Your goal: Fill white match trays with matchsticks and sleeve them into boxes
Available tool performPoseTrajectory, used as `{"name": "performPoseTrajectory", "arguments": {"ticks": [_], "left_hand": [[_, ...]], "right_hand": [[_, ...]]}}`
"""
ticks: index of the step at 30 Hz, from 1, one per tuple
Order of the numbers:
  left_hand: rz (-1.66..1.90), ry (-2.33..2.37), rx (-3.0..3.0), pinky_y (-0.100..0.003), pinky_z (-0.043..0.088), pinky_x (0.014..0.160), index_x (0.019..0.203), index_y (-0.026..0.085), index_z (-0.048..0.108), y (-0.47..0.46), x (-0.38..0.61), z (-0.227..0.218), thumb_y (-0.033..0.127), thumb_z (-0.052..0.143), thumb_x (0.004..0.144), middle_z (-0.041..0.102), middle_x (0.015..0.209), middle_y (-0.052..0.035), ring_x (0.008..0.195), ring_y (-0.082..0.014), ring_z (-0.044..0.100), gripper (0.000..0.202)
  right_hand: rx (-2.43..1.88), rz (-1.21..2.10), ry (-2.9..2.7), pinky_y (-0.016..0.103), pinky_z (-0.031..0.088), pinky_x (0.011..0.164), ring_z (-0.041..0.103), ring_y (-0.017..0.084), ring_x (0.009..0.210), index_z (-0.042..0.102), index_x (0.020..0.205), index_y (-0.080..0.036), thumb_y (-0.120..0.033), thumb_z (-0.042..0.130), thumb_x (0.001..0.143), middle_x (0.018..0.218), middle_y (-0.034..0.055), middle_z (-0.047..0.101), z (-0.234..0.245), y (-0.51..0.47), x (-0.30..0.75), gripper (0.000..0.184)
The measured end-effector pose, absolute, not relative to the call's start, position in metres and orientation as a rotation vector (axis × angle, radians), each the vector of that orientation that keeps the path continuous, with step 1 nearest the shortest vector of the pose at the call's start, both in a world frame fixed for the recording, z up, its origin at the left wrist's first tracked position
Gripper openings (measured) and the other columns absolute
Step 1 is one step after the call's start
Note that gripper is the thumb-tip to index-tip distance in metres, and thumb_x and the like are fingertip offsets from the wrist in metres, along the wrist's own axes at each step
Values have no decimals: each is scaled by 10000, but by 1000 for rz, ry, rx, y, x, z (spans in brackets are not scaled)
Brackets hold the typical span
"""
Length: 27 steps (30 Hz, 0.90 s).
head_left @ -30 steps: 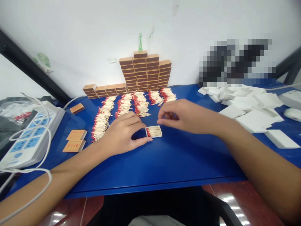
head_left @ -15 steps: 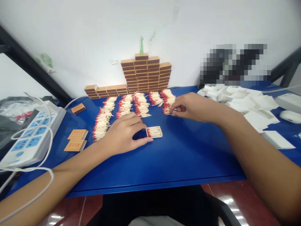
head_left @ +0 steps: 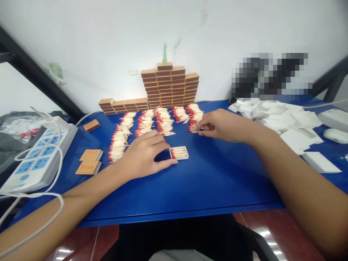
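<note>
A small white matchbox tray (head_left: 179,153), filled with red-tipped matches, lies on the blue table (head_left: 190,185). My left hand (head_left: 144,153) rests beside it, thumb and fingers closed on the tray's left end. My right hand (head_left: 217,125) is farther back, its fingers pinched at the lower end of the rightmost row of loose matches (head_left: 194,115). More rows of matches (head_left: 144,123) lie across the table behind the tray.
Stacked brown matchboxes (head_left: 170,87) stand against the white wall, with a lower row (head_left: 123,105) to their left. Two orange box sleeves (head_left: 89,161) and a power strip (head_left: 38,156) with cables lie at left. White empty trays (head_left: 285,119) are heaped at right.
My right hand has gone from just above the tray back and to the right, to the rightmost row of matches. The left hand and the tray have stayed put.
</note>
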<state>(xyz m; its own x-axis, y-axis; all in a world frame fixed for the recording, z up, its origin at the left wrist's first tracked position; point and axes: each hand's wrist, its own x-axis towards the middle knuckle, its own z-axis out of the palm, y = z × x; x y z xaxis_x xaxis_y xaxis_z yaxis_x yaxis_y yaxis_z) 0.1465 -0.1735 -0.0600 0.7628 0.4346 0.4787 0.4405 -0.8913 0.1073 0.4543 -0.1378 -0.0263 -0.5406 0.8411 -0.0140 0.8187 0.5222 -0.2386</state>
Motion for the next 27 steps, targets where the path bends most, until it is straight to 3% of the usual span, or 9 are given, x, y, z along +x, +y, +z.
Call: {"name": "performPoseTrajectory", "arguments": {"ticks": [11, 17, 22, 27], "left_hand": [[-784, -742, -2946, -375, 553, 828, 1012, 154, 782, -173, 147, -60, 503, 716, 999, 731, 907, -78, 878, -229, 647, 355], [-772, -759, -2951, -373, 555, 830, 1013, 155, 784, -172, 147, -60, 498, 719, 997, 735, 907, -84, 882, -233, 653, 349], [-802, -774, -2909, -372, 559, 822, 1006, 154, 783, -172, 147, -60, 499, 723, 993, 734, 884, -80, 860, -229, 662, 351], [-808, -794, -2876, -376, 559, 821, 984, 153, 772, -173, 147, -61, 505, 730, 986, 733, 888, -76, 864, -231, 657, 355]], "right_hand": [[-1628, 425, -2609, 317, 382, 664, 609, 175, 690, 704, 828, -205, -170, 630, 892, 804, 32, 752, -28, -141, 449, 103], [-1629, 459, -2638, 315, 390, 698, 603, 175, 733, 715, 891, -165, -217, 624, 955, 889, 73, 774, -26, -147, 444, 123], [-1453, 558, -2597, 313, 364, 628, 553, 156, 650, 715, 876, -195, -283, 631, 969, 759, 17, 710, -20, -159, 436, 154], [-1278, 654, -2583, 307, 374, 629, 570, 158, 676, 709, 878, -213, -275, 636, 945, 812, 15, 707, -22, -172, 421, 116]]}}
